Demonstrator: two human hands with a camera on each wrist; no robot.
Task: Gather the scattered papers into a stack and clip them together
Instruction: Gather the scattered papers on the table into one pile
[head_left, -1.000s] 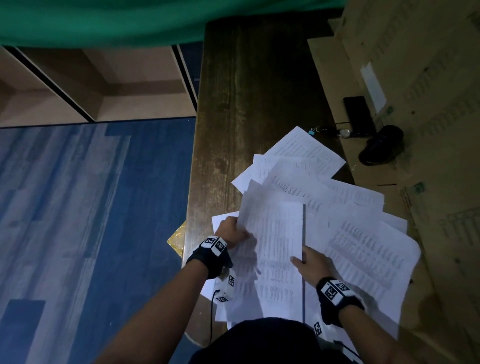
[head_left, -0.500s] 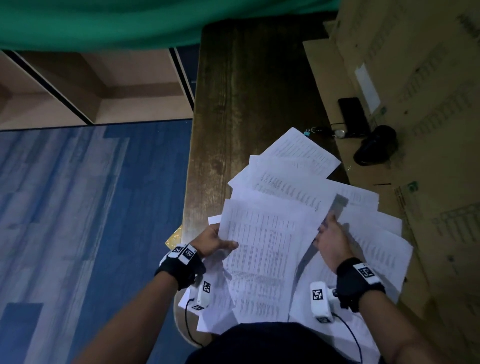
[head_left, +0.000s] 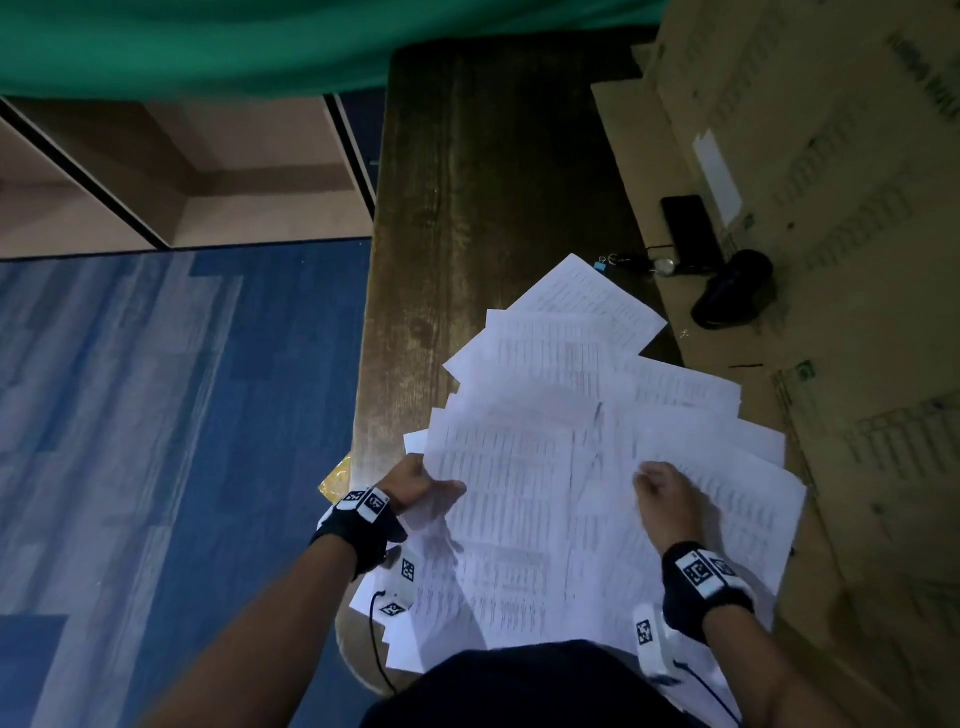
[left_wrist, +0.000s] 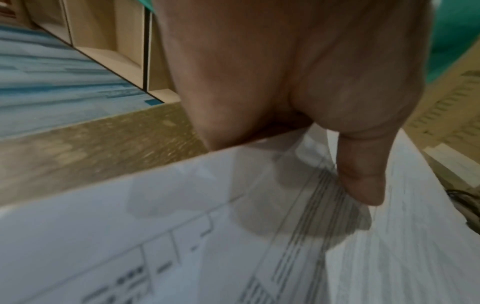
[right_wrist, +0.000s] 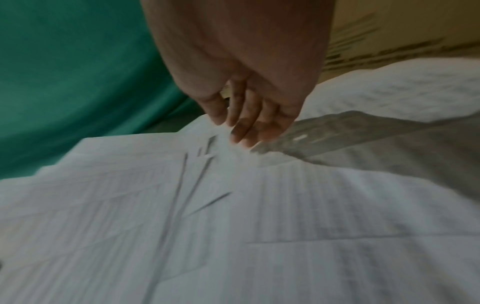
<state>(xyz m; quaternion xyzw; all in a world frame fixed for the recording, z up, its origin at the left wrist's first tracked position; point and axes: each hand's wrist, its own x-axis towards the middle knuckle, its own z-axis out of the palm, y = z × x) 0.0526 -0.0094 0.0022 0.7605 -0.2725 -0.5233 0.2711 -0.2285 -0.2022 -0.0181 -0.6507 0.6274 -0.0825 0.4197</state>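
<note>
The left hand (head_left: 415, 486) is closed on the left edge of the gathered papers (head_left: 519, 499), with the thumb laid on top and the fingers tucked underneath. The right hand (head_left: 667, 499) is held over the sheets to the right, its fingers loosely bent with the tips at the paper; nothing is gripped by it. The papers are spread in an overlapping fan across the near end of the dark wooden worktop (head_left: 467, 182). A small blue clip (head_left: 601, 266) is seen just beyond the farthest sheet, beside cardboard boxes (head_left: 831, 156).
</note>
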